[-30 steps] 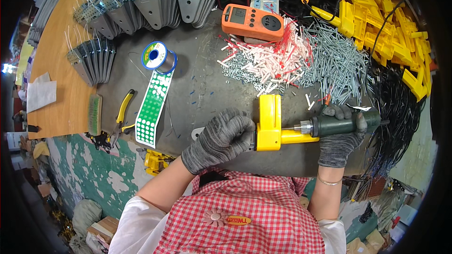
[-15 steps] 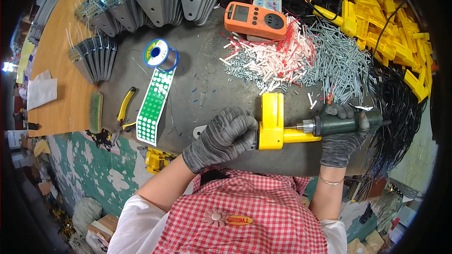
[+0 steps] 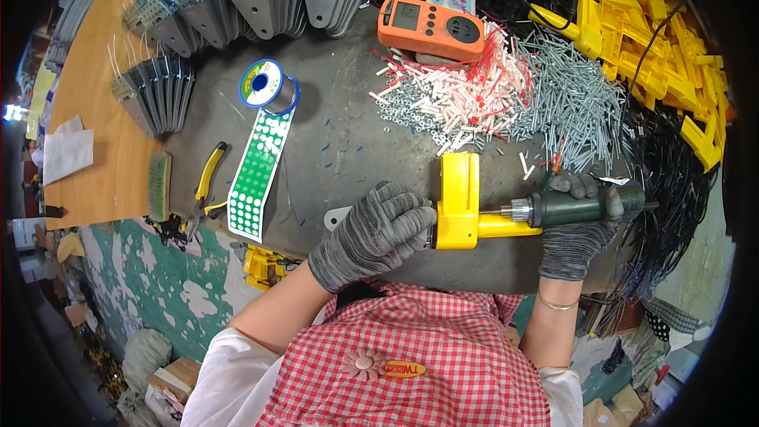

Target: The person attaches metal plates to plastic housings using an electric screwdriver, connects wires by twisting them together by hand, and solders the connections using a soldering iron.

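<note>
Head view, looking down on a dark workbench (image 3: 348, 111): the left hand (image 3: 375, 231), in a grey knit glove, is wrapped tightly around the left end of a yellow plastic part (image 3: 460, 205) at the near edge of the bench. That part is L-shaped; its long arm lies left to right, and a shorter block stands off toward the far side. The right hand (image 3: 577, 229), also gloved, grips a dark green electric screwdriver (image 3: 581, 205), fingers curled fully around its body. The screwdriver lies level, its long axis running left to right, with the metal tip pointing left and meeting the right end of the yellow part. Just beyond the hands, a heap of white and red sleeves (image 3: 466, 95) lies beside a pile of grey screws (image 3: 573, 103). An orange meter (image 3: 431, 28) sits farther back. Far left of the hands, a green dotted strip (image 3: 257, 174) lies near yellow-handled pliers (image 3: 207, 186) and a solder spool (image 3: 269, 87).
</note>
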The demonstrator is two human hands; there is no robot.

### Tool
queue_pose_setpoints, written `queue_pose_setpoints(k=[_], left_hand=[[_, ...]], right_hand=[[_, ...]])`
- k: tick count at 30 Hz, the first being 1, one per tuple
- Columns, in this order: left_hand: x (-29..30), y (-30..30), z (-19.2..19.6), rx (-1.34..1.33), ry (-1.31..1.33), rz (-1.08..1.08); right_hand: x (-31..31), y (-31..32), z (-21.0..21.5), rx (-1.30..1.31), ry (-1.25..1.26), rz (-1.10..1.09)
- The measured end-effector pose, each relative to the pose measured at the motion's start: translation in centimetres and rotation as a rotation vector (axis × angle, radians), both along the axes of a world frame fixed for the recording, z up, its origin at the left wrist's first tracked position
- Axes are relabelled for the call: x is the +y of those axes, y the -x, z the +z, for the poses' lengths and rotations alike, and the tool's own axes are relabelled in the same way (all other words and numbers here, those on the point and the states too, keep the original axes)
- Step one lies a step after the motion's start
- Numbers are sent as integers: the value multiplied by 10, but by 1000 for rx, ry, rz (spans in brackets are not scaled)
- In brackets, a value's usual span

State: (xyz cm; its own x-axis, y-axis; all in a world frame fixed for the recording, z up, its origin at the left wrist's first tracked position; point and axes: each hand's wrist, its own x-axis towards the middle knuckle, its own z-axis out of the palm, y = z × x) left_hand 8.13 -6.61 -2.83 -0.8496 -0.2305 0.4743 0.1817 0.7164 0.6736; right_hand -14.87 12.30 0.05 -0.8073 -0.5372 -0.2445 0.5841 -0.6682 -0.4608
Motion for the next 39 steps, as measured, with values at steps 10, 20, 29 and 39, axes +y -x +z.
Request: queue_pose_setpoints(k=[10, 20, 29, 39], left_hand=[[-2, 2, 2, -47, -152, 38], [-1, 2, 4, -108, -195, 93], [-4, 2, 5, -184, -278, 91], [-6, 2, 4, -74, -195, 67]], right_hand=[[-4, -4, 5, 7, 48, -8], [-2, -3, 2, 60, 24, 0], [-1, -1, -1, 70, 9, -26], [-4, -5, 5, 15, 46, -12]])
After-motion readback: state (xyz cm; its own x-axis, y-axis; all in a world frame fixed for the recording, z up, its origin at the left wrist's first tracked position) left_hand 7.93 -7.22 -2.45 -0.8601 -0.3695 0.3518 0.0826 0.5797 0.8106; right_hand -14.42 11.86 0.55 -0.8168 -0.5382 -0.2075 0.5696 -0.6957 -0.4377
